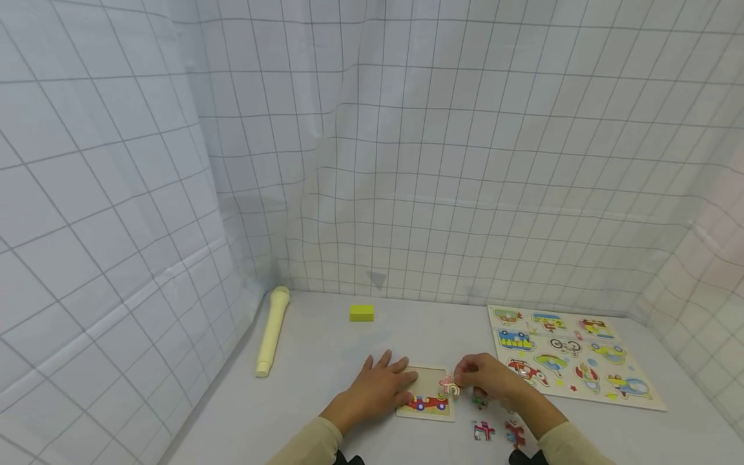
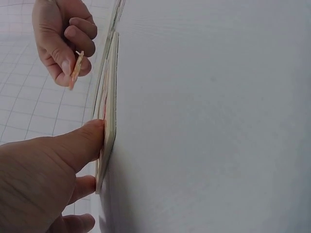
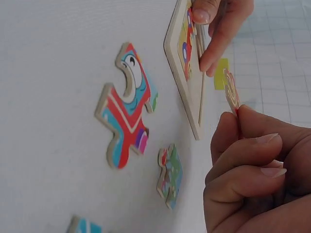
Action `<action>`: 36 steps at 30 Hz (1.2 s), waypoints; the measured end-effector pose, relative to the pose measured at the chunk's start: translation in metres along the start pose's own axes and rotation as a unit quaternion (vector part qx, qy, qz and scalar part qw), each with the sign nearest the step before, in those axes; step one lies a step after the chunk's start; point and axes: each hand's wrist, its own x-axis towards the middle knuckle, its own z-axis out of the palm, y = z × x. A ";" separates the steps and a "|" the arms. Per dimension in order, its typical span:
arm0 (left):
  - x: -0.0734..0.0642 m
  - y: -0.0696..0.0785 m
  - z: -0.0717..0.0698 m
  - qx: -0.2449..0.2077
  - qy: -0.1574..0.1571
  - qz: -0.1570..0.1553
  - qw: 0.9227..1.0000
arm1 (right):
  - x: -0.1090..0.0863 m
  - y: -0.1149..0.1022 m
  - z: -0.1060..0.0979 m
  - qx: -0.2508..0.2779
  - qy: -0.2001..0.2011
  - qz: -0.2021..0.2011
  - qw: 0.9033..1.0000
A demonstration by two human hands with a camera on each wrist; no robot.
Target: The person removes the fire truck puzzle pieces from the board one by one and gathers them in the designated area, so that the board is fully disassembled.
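Observation:
My left hand [image 1: 378, 391] rests with spread fingers on the left side of a small wooden puzzle tray [image 1: 429, 380]. In the left wrist view, its thumb [image 2: 85, 141] presses at the tray's edge. A red vehicle picture [image 1: 427, 404] fills the tray's near part; bare wood shows beyond. Between thumb and fingers my right hand [image 1: 491, 378] pinches a pinkish puzzle piece [image 3: 232, 92], held over the tray's right side in the head view. Below that hand lie several loose puzzle pieces, among them a red and blue one [image 3: 119, 116] and a green one [image 3: 170, 175].
At the right lies a large board [image 1: 572, 361] with colourful vehicle pictures. A yellow block [image 1: 361, 313] sits toward the back. Along the left lies a cream, microphone-shaped stick [image 1: 272, 336]. White gridded curtains [image 1: 407, 161] enclose the table at the back and sides.

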 end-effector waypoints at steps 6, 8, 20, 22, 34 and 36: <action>-0.002 0.001 -0.004 -0.006 0.001 0.004 1.000 | -0.030 0.006 -0.033 0.009 0.008 -0.004 1.000; -0.002 0.000 -0.003 -0.004 0.004 0.008 1.000 | -0.042 0.012 -0.048 0.018 0.010 -0.007 1.000; -0.001 0.000 -0.002 0.019 0.003 0.009 1.000 | -0.114 0.063 -0.096 0.041 0.004 0.074 0.996; -0.001 -0.001 -0.002 0.026 0.004 0.009 1.000 | -0.119 0.068 -0.097 0.024 -0.002 0.076 0.997; 0.002 -0.001 0.001 0.032 -0.001 0.008 0.999 | -0.115 0.077 -0.089 -0.050 -0.018 0.046 0.998; 0.003 -0.001 0.002 0.027 -0.002 0.007 1.000 | -0.114 0.079 -0.088 -0.064 -0.010 0.047 0.997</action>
